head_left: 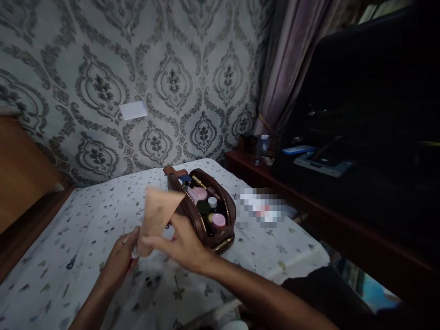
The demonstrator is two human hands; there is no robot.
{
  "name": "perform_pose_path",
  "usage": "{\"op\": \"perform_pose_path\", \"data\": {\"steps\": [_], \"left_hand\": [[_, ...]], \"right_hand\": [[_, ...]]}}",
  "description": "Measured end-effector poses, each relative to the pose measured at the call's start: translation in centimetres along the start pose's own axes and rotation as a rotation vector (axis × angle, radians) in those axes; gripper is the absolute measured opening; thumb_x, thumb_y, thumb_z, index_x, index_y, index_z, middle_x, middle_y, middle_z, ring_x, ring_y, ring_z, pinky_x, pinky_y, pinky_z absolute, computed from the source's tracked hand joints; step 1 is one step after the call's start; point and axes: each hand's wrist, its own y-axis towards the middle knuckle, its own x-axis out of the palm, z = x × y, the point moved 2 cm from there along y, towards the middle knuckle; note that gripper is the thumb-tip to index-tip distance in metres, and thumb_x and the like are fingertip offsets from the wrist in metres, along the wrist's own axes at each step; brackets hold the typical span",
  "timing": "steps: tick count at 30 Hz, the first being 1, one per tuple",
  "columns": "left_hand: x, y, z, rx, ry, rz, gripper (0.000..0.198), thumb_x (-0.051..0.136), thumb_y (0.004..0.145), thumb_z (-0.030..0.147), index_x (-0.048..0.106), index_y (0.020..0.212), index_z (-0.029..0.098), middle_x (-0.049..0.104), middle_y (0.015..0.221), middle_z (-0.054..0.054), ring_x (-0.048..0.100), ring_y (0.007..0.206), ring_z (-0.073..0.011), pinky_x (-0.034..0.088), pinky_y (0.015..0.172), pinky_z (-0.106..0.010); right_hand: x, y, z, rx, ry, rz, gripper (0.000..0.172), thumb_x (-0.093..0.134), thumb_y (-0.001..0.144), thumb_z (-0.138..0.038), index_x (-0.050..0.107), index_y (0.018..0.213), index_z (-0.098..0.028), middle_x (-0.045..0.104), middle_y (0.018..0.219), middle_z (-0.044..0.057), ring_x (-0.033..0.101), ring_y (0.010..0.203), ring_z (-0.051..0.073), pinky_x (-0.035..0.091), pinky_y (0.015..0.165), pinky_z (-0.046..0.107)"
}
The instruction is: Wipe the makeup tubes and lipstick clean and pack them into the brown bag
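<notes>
A tan, flat piece (158, 211), blurred by motion, is held up over the bed's left-middle part. My right hand (184, 243) grips its lower right side between thumb and fingers. My left hand (121, 257) is closed just left of it, with something small and whitish at its fingertips that I cannot make out. Right behind my right hand lies an open brown zip bag (229, 208). Inside it are a pink-lidded jar (218, 220), a white-capped bottle (212, 202), a round pink item (200, 193) and other small things.
The bag rests on a white patterned sheet (275, 247). A blurred-out item (263, 206) lies right of it. Beyond stand a dark red wooden ledge (245, 167) with a clear bottle (264, 145), and a large black surface. A brown wooden board (24, 174) rises at left.
</notes>
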Motion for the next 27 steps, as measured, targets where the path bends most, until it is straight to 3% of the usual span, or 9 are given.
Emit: {"op": "perform_pose_path", "data": {"steps": [3, 5, 7, 10, 13, 16, 21, 27], "left_hand": [[1.1, 0.2, 0.2, 0.032, 0.016, -0.040, 0.056, 0.056, 0.069, 0.077, 0.049, 0.061, 0.021, 0.033, 0.041, 0.007, 0.027, 0.037, -0.0091, 0.022, 0.038, -0.022], [1.2, 0.6, -0.4, 0.041, 0.051, -0.056, 0.060, 0.054, 0.069, 0.081, 0.050, 0.063, 0.021, 0.030, 0.042, 0.008, 0.026, 0.037, -0.0087, 0.022, 0.039, -0.021], [1.1, 1.2, -1.3, 0.027, 0.073, -0.059, 0.064, 0.053, 0.066, 0.085, 0.048, 0.063, 0.021, 0.029, 0.044, 0.009, 0.026, 0.038, -0.0084, 0.021, 0.039, -0.020], [0.8, 1.9, -2.5, 0.003, 0.054, -0.043, 0.067, 0.052, 0.064, 0.087, 0.045, 0.064, 0.021, 0.032, 0.047, 0.008, 0.027, 0.040, -0.0079, 0.021, 0.040, -0.020], [0.5, 2.3, -3.2, 0.016, 0.045, -0.077, 0.066, 0.052, 0.066, 0.086, 0.047, 0.066, 0.020, 0.032, 0.046, 0.009, 0.026, 0.039, -0.0078, 0.020, 0.040, -0.020], [0.2, 2.6, -3.4, 0.021, 0.042, -0.103, 0.064, 0.054, 0.067, 0.084, 0.048, 0.067, 0.020, 0.032, 0.045, 0.009, 0.024, 0.039, -0.0078, 0.020, 0.041, -0.020], [0.1, 2.4, -3.5, 0.000, -0.026, -0.071, 0.059, 0.064, 0.063, 0.077, 0.047, 0.065, 0.021, 0.039, 0.052, 0.008, 0.027, 0.039, -0.0072, 0.021, 0.038, -0.020], [0.3, 2.1, -3.7, 0.061, 0.030, -0.041, 0.058, 0.056, 0.070, 0.079, 0.051, 0.066, 0.021, 0.033, 0.044, 0.007, 0.025, 0.036, -0.0078, 0.022, 0.039, -0.021]], "right_hand": [[-5.0, 1.1, -1.6, -0.004, 0.051, 0.177, 0.035, 0.069, 0.084, -0.045, 0.063, 0.107, -0.019, 0.070, 0.101, 0.005, 0.065, 0.090, 0.021, 0.054, 0.079, 0.033], [-8.3, 2.1, -2.2, 0.028, -0.058, 0.226, 0.035, 0.065, 0.086, -0.047, 0.063, 0.106, -0.019, 0.069, 0.091, 0.004, 0.064, 0.078, 0.019, 0.053, 0.070, 0.030], [-10.9, 3.0, -2.3, 0.134, -0.218, 0.204, 0.037, 0.066, 0.085, -0.049, 0.061, 0.101, -0.017, 0.064, 0.077, 0.001, 0.058, 0.061, 0.015, 0.048, 0.056, 0.027], [-13.4, 3.7, -2.1, 0.223, -0.470, 0.204, 0.046, 0.071, 0.079, -0.042, 0.057, 0.113, -0.015, 0.063, 0.079, 0.002, 0.055, 0.059, 0.016, 0.044, 0.055, 0.027], [-13.9, 4.1, -1.9, 0.288, -0.620, 0.175, 0.069, 0.072, 0.077, -0.036, 0.044, 0.136, -0.012, 0.066, 0.087, 0.005, 0.060, 0.070, 0.020, 0.045, 0.062, 0.029], [-13.4, 4.6, -1.7, 0.355, -0.709, 0.087, 0.078, 0.069, 0.079, -0.034, 0.033, 0.145, -0.011, 0.067, 0.093, 0.007, 0.062, 0.074, 0.021, 0.044, 0.065, 0.029], [-12.5, 5.5, -1.5, 0.426, -0.902, -0.063, 0.066, 0.068, 0.082, -0.034, 0.041, 0.139, -0.013, 0.069, 0.100, 0.010, 0.064, 0.083, 0.024, 0.041, 0.064, 0.027], [-11.8, 6.4, -1.7, 0.475, -1.032, -0.156, 0.043, 0.063, 0.087, -0.031, 0.054, 0.124, -0.011, 0.071, 0.108, 0.017, 0.067, 0.093, 0.028, 0.041, 0.067, 0.028]]}}
